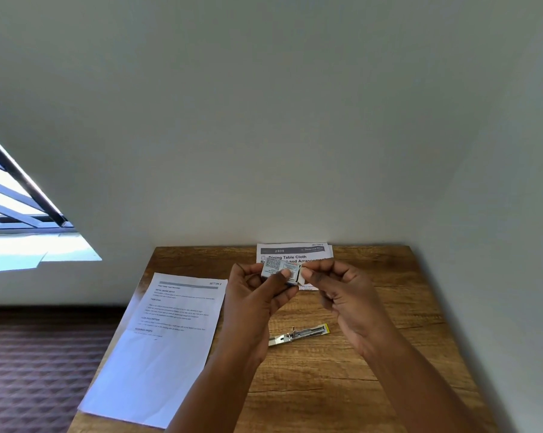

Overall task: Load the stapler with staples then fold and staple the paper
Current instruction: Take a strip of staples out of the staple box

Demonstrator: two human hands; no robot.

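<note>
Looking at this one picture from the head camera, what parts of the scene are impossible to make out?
- Inside of the small staple box: the left hand wraps it and the right hand covers its end flap, so no staples show.
- Stapler: too small to tell whether it is loaded.
- Far sheet: its lower part is hidden behind the box and hands.
- Near sheet: body text too small to read.
- Table: its front is cut off by the bottom edge.

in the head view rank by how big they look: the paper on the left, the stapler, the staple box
1. paper
2. stapler, partly hidden
3. staple box, held nearer the camera, so 2 and 3 are unsure
</note>
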